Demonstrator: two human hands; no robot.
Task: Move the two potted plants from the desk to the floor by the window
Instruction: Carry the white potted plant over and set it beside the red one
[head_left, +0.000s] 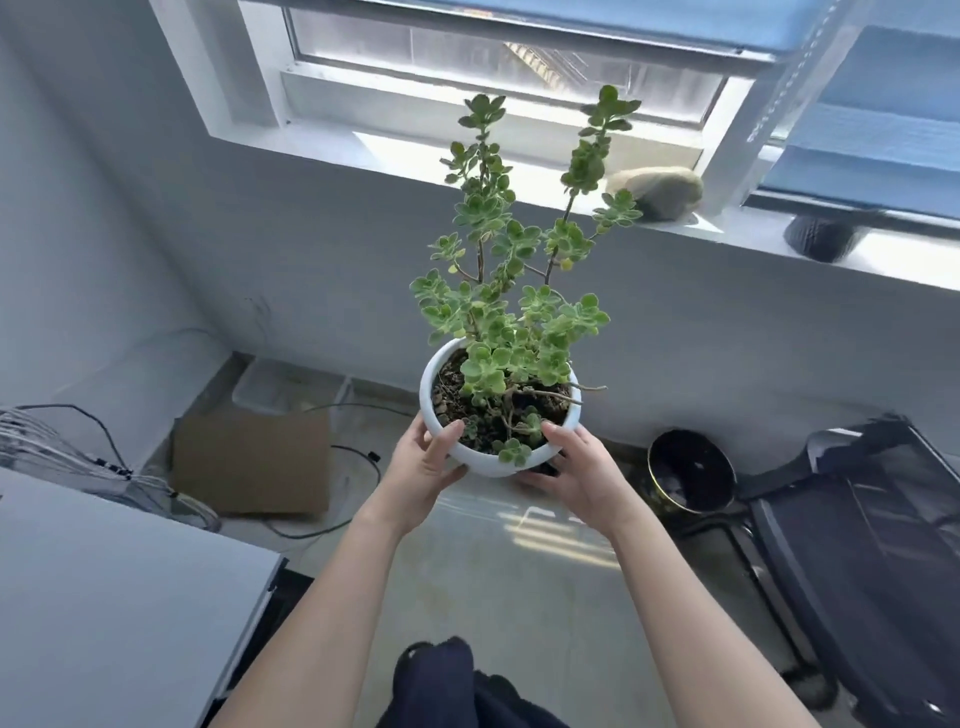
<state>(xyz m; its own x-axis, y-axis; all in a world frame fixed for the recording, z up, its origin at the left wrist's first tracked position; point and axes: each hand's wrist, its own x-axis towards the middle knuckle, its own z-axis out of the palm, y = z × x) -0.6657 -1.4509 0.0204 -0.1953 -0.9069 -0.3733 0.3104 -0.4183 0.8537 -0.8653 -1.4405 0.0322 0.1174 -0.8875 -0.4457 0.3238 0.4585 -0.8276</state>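
While both hands, left (427, 466) and right (575, 472), grip its sides, white round pot (480, 462) with leggy green succulent (511, 291) sits midair above floor (467, 571) near window (498, 57); no readable labels.

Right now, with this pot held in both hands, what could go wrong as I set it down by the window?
The tall stems reach up near the sill and might brush it. Your left hand and right hand grip only the near side of the pot, so it could tip away. The black pot and cables crowd the floor.
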